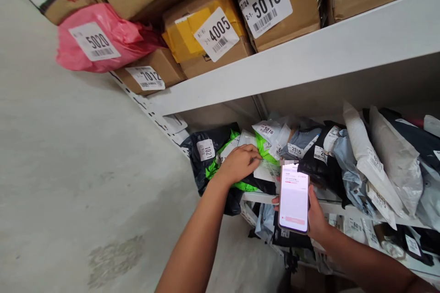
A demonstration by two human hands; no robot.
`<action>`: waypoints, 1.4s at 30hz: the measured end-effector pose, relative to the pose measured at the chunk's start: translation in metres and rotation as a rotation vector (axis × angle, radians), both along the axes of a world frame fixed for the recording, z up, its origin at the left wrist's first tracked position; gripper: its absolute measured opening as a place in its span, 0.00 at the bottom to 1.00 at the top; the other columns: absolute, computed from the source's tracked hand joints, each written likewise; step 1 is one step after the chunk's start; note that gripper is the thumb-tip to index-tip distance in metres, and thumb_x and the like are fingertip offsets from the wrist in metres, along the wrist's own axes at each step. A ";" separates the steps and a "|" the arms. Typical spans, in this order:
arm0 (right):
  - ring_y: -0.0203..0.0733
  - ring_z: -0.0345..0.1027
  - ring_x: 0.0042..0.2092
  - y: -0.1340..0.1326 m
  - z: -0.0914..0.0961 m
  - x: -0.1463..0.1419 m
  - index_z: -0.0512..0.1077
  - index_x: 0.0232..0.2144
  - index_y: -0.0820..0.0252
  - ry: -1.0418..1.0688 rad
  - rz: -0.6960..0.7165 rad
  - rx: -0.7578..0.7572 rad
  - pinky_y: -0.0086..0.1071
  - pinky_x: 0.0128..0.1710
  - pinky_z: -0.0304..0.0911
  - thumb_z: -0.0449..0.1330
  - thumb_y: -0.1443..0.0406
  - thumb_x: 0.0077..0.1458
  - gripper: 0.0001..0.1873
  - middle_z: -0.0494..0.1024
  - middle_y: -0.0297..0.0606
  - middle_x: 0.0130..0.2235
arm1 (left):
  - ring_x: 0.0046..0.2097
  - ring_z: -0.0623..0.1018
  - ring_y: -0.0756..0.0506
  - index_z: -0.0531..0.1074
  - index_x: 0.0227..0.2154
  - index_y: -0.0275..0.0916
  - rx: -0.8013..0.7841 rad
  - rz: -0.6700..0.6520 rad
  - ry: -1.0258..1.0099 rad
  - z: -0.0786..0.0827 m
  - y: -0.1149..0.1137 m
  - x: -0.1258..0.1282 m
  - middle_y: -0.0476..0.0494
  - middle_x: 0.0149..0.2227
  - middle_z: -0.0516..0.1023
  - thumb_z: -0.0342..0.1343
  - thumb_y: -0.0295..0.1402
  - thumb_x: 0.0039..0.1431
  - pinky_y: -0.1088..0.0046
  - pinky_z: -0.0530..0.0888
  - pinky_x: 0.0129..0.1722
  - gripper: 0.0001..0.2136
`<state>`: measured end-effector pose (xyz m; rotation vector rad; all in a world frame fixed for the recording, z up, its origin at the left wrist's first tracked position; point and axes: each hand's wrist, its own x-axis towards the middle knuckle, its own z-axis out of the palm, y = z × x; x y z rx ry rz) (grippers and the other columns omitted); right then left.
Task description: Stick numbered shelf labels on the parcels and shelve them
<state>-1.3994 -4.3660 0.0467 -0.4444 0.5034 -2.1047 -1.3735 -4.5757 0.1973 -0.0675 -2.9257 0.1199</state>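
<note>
My left hand [239, 164] reaches in among the soft parcels on the middle shelf. Its fingers are bent and pressed together over a bright green parcel [246, 186] with white labels; their tips are partly hidden. Just left of it sits a black parcel [195, 146] labelled 1021. My right hand [316, 216] is closed around a smartphone [294, 199], held upright in front of the shelf with its lit screen facing me. Behind the phone lie a grey parcel labelled 2015 [302, 142] and a clear-wrapped parcel labelled 5016 [271, 129].
The white edge of the upper shelf [292, 62] runs above my hands. It bears cardboard boxes, including one marked 5018 [275, 7], and a pink bag [89, 41] overhanging the left end. More bagged parcels [388, 155] lean at right. Grey concrete floor [85, 169] lies left.
</note>
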 end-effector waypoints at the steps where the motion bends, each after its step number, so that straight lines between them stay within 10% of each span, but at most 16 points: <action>1: 0.45 0.79 0.36 0.003 -0.002 0.002 0.79 0.46 0.56 -0.001 -0.037 0.004 0.35 0.36 0.72 0.65 0.32 0.38 0.43 0.85 0.44 0.38 | 0.50 0.77 0.39 0.81 0.40 0.38 -0.017 0.032 0.002 -0.001 0.002 -0.002 0.39 0.46 0.78 0.50 0.31 0.59 0.59 0.71 0.55 0.14; 7: 0.51 0.78 0.42 0.019 -0.018 0.006 0.79 0.48 0.46 0.093 -0.328 -0.033 0.41 0.42 0.71 0.63 0.32 0.38 0.41 0.85 0.41 0.43 | 0.48 0.80 0.40 0.80 0.35 0.40 -0.151 0.212 -0.010 -0.003 0.022 -0.016 0.41 0.45 0.82 0.54 0.27 0.57 0.63 0.71 0.54 0.09; 13: 0.55 0.77 0.44 0.021 -0.028 0.004 0.76 0.53 0.48 0.168 -0.300 0.019 0.46 0.45 0.70 0.59 0.30 0.40 0.45 0.84 0.43 0.45 | 0.43 0.81 0.31 0.77 0.44 0.35 -0.179 0.305 0.024 -0.001 0.033 -0.033 0.29 0.39 0.82 0.47 0.24 0.60 0.59 0.73 0.40 0.15; 20: 0.59 0.75 0.50 0.021 -0.037 0.002 0.76 0.51 0.47 0.237 -0.344 0.036 0.51 0.52 0.67 0.58 0.29 0.39 0.45 0.83 0.45 0.48 | 0.41 0.81 0.39 0.78 0.38 0.37 -0.091 0.326 0.074 -0.003 0.026 -0.022 0.37 0.37 0.83 0.52 0.28 0.62 0.69 0.72 0.39 0.09; 30: 0.55 0.77 0.48 0.006 -0.024 -0.002 0.80 0.45 0.55 0.247 -0.072 0.098 0.45 0.49 0.70 0.57 0.29 0.42 0.44 0.83 0.47 0.48 | 0.39 0.78 0.43 0.74 0.33 0.41 -0.024 0.223 0.211 -0.025 0.027 0.012 0.42 0.35 0.79 0.48 0.28 0.64 0.70 0.72 0.40 0.10; 36: 0.58 0.78 0.46 -0.006 -0.002 -0.005 0.77 0.50 0.49 0.110 -0.297 0.121 0.49 0.48 0.70 0.59 0.30 0.41 0.43 0.83 0.45 0.49 | 0.40 0.78 0.42 0.74 0.34 0.38 -0.013 0.251 0.196 -0.017 0.031 0.022 0.39 0.40 0.77 0.45 0.23 0.62 0.67 0.74 0.43 0.12; 42: 0.54 0.77 0.48 0.001 0.015 -0.007 0.68 0.60 0.38 0.157 -0.462 0.061 0.46 0.47 0.72 0.60 0.35 0.47 0.40 0.72 0.35 0.62 | 0.48 0.78 0.39 0.75 0.40 0.29 0.064 0.157 0.104 0.003 0.025 -0.031 0.32 0.43 0.79 0.45 0.23 0.62 0.65 0.73 0.52 0.13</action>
